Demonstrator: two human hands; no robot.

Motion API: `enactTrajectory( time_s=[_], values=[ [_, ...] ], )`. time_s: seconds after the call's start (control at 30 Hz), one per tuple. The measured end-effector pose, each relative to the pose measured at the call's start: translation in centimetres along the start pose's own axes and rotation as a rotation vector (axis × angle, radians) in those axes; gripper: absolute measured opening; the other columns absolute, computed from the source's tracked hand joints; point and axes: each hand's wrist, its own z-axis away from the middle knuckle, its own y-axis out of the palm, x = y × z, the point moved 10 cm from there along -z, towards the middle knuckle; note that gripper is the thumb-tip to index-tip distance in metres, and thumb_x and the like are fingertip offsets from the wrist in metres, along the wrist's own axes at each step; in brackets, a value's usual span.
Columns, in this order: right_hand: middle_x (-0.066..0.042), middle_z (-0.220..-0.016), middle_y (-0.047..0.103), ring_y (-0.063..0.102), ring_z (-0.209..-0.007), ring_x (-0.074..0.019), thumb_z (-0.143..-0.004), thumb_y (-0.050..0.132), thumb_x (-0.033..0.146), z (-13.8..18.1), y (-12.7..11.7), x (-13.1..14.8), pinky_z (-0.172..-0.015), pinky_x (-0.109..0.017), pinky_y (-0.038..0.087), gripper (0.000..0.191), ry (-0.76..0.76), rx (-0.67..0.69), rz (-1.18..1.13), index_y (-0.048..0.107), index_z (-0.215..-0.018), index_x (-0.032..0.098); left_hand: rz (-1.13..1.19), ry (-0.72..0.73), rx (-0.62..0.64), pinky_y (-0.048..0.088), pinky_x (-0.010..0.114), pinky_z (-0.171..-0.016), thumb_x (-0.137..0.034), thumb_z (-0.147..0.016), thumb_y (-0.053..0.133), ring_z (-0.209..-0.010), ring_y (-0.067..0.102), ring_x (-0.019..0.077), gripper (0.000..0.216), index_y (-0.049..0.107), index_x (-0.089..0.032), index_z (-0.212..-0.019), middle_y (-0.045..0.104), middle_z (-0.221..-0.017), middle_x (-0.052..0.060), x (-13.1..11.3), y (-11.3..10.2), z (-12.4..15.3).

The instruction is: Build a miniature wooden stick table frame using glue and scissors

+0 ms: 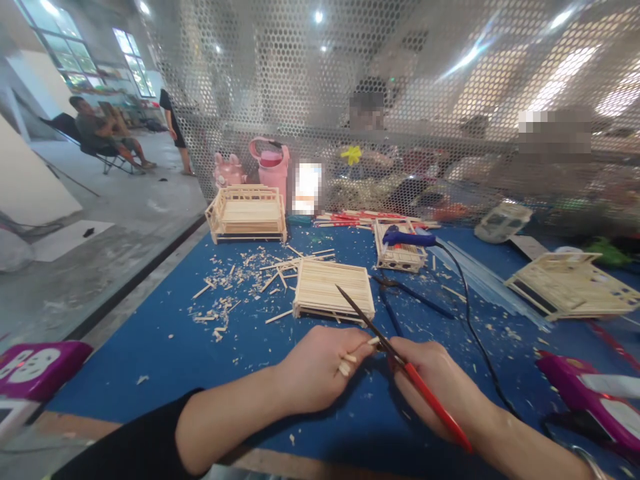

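Observation:
My left hand (320, 367) is closed on a few short wooden sticks (350, 360) that poke out between its fingers. My right hand (440, 387) grips red-handled scissors (385, 340), whose dark blades point up and left, with the sticks meeting them near the pivot. Just beyond the blade tips lies a flat panel of glued wooden sticks (333, 290) on the blue table mat (165, 347).
Stick offcuts (235, 280) litter the mat at left. A stick-built bed frame (247, 213) stands at the back, a blue glue gun (407, 238) rests on a small stick box, its black cord trailing right. Another stick model (570, 283) lies right. Purple objects sit at both edges. People sit behind the mesh screen.

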Motion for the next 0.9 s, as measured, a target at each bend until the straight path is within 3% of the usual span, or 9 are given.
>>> enactTrajectory(
  time_s=[0.07, 0.17, 0.23, 0.33, 0.53, 0.67, 0.8, 0.9],
  values=[
    [0.003, -0.047, 0.044, 0.043, -0.047, -0.0130, -0.067, 0.040, 0.019, -0.3, -1.0, -0.8, -0.047, -0.025, 0.032, 0.012, 0.055, -0.051, -0.039, 0.040, -0.055, 0.023, 0.141, -0.086, -0.045, 0.035, 0.021, -0.057, -0.039, -0.090, 0.034, -0.056, 0.048, 0.0111, 0.035, 0.057, -0.017, -0.074, 0.055, -0.061, 0.000, 1.4, -0.2, -0.2],
    [0.003, -0.053, 0.048, 0.045, -0.050, -0.0133, -0.068, 0.041, 0.023, -0.6, -2.4, -2.0, -0.047, -0.025, 0.034, 0.007, 0.141, -0.113, -0.158, 0.047, -0.064, 0.021, 0.628, -0.316, -0.022, 0.037, 0.020, -0.049, -0.048, -0.085, 0.042, -0.047, 0.050, 0.0097, 0.031, 0.050, -0.018, -0.086, 0.058, -0.059, 0.000, 4.0, 1.0, -0.5],
    [0.002, -0.058, 0.051, 0.046, -0.053, -0.0135, -0.067, 0.044, 0.025, -0.8, -2.7, -1.9, -0.048, -0.024, 0.036, 0.009, 0.126, -0.125, -0.219, 0.051, -0.072, 0.020, 0.944, -0.439, -0.009, 0.043, 0.020, -0.051, -0.048, -0.079, 0.054, -0.053, 0.059, 0.0112, 0.032, 0.046, -0.019, -0.091, 0.065, -0.069, 0.003, 4.8, 1.9, -0.5],
    [0.002, -0.061, 0.052, 0.047, -0.056, -0.0139, -0.068, 0.046, 0.027, -0.8, -2.8, -1.4, -0.051, -0.025, 0.039, 0.011, 0.104, -0.179, -0.262, 0.051, -0.075, 0.020, 1.189, -0.544, -0.089, 0.048, 0.020, -0.057, -0.036, -0.075, 0.064, -0.067, 0.067, 0.0135, 0.028, 0.048, -0.018, -0.089, 0.069, -0.082, 0.006, 5.3, 1.9, -0.5],
    [0.003, -0.054, 0.050, 0.045, -0.049, -0.0131, -0.066, 0.049, 0.033, -1.1, -3.4, -0.8, -0.045, -0.024, 0.038, 0.013, 0.184, -0.274, -0.358, 0.049, -0.071, 0.021, 1.306, -0.546, -0.099, 0.052, 0.021, -0.062, -0.022, -0.076, 0.064, -0.076, 0.067, 0.0145, 0.015, 0.051, -0.016, -0.081, 0.067, -0.094, 0.007, 5.3, 2.2, -0.4],
    [0.002, -0.057, 0.054, 0.049, -0.051, -0.0124, -0.062, 0.054, 0.026, -2.2, -4.7, 0.9, -0.046, -0.023, 0.039, 0.010, 0.117, -0.297, -0.354, 0.050, -0.069, 0.021, 1.242, -0.547, 0.005, 0.044, 0.016, -0.043, -0.023, -0.075, 0.061, -0.049, 0.056, 0.0082, 0.014, 0.050, -0.016, -0.078, 0.057, -0.061, -0.001, 4.9, 3.0, -0.3],
    [0.005, -0.055, 0.051, 0.047, -0.049, -0.0102, -0.059, 0.054, 0.017, -3.8, -3.6, 3.1, -0.045, -0.021, 0.038, 0.013, 0.067, -0.154, -0.360, 0.051, -0.072, 0.020, 1.184, -0.570, 0.195, 0.019, 0.011, -0.032, -0.020, -0.071, 0.059, -0.036, 0.028, 0.0022, 0.013, 0.046, -0.017, -0.072, 0.039, -0.052, -0.007, 3.4, 4.3, 0.3],
    [0.005, -0.060, 0.053, 0.048, -0.052, -0.0094, -0.059, 0.053, 0.013, -4.7, -1.4, 5.0, -0.048, -0.020, 0.040, 0.012, 0.003, 0.019, -0.411, 0.050, -0.069, 0.019, 1.148, -0.572, 0.284, 0.013, 0.013, -0.033, -0.019, -0.068, 0.057, -0.037, 0.020, 0.0014, 0.023, 0.036, -0.018, -0.059, 0.032, -0.049, -0.008, 2.6, 4.9, 0.6]
  ],
)
